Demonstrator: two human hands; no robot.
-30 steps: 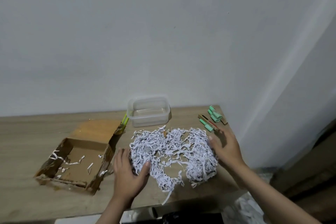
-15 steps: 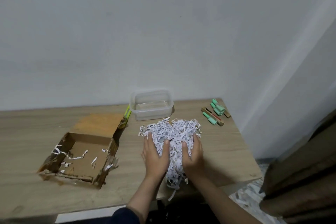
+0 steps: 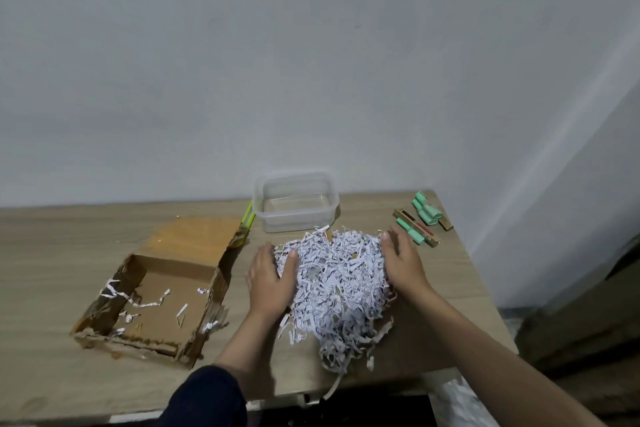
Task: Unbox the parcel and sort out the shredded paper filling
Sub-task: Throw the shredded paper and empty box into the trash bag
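A heap of white shredded paper [image 3: 337, 282] lies on the wooden table [image 3: 52, 253], some strips hanging over the front edge. My left hand [image 3: 272, 279] rests flat against the heap's left side, fingers apart. My right hand [image 3: 403, 262] presses on its right side, fingers spread. The opened cardboard box [image 3: 156, 298] sits to the left with its flap folded back and a few loose paper strips inside.
An empty clear plastic container [image 3: 296, 204] stands behind the heap by the wall. Green rolled items and wooden sticks [image 3: 420, 224] lie at the back right corner. A green-yellow straw-like item [image 3: 247, 215] lies beside the box flap. The table's right edge is close.
The hands squeezed the paper into a tight clump half a second ago. Now they have parted again and the heap has spread out wide between them.
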